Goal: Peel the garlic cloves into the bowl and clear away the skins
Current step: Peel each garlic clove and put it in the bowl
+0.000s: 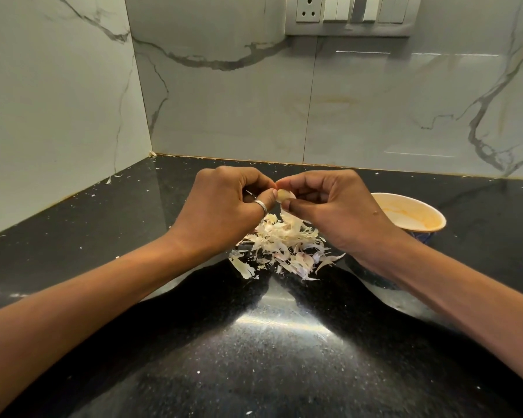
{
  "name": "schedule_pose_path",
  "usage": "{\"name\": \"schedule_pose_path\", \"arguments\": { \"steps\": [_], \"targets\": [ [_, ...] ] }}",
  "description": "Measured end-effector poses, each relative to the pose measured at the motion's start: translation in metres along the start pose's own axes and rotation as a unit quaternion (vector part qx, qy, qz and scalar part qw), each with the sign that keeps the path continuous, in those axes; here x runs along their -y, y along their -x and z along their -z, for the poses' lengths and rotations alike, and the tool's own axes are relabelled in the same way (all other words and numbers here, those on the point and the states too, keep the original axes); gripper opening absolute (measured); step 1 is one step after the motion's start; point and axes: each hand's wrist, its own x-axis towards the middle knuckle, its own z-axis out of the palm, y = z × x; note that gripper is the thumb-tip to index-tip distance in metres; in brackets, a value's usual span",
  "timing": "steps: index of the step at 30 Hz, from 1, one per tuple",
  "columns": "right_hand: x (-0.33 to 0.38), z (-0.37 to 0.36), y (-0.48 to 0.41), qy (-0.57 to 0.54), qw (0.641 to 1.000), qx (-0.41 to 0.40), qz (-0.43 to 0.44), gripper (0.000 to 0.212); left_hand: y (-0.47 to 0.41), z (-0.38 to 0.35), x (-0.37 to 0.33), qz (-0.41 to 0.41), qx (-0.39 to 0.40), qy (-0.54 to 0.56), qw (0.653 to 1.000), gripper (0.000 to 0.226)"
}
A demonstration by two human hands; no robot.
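A pale garlic clove (285,195) is held above the black counter between both hands. My right hand (329,211) pinches the clove with thumb and fingers. My left hand (224,206), with a ring on the thumb, has its fingers curled and its thumb tip against the clove's left side. A strip of skin hangs down from the clove. Below the hands lies a heap of papery garlic skins (281,248). A cream bowl (417,215) with an orange-stained inside stands to the right, partly behind my right wrist; its contents are hidden.
The black speckled counter (254,342) runs into a corner of marble-look wall tiles. Small skin flakes are scattered along the back edge and near the left wall (112,178). A switch and socket panel (347,13) sits high on the back wall.
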Motion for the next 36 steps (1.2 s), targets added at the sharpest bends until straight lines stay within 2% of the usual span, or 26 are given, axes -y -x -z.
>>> {"name": "schedule_pose_path", "arguments": {
  "steps": [11,15,23,29,36],
  "targets": [
    [0.0028,0.0036,0.0017,-0.167,0.983,-0.016,-0.07,0.022,-0.0001,0.0009,-0.0024,0.019,0.012,0.013,1.0,0.012],
    [0.0024,0.001,0.0021,-0.23,0.97,-0.005,-0.074,0.022,0.0004,0.0007,-0.0046,0.038,0.033,0.022,0.998,0.021],
    [0.0005,-0.0026,0.003,-0.19,0.979,0.044,-0.056,0.03,-0.0012,0.0005,-0.0037,0.07,0.031,0.056,0.996,0.01],
    [0.0005,-0.0029,0.0038,-0.137,0.988,0.011,-0.072,0.019,0.0005,-0.0002,-0.0049,0.079,0.039,0.064,0.994,0.013],
    [-0.003,-0.0037,0.0026,-0.076,0.997,-0.002,-0.032,0.014,0.0002,-0.0006,-0.0062,0.096,0.047,0.07,0.992,0.009]
  ]
}}
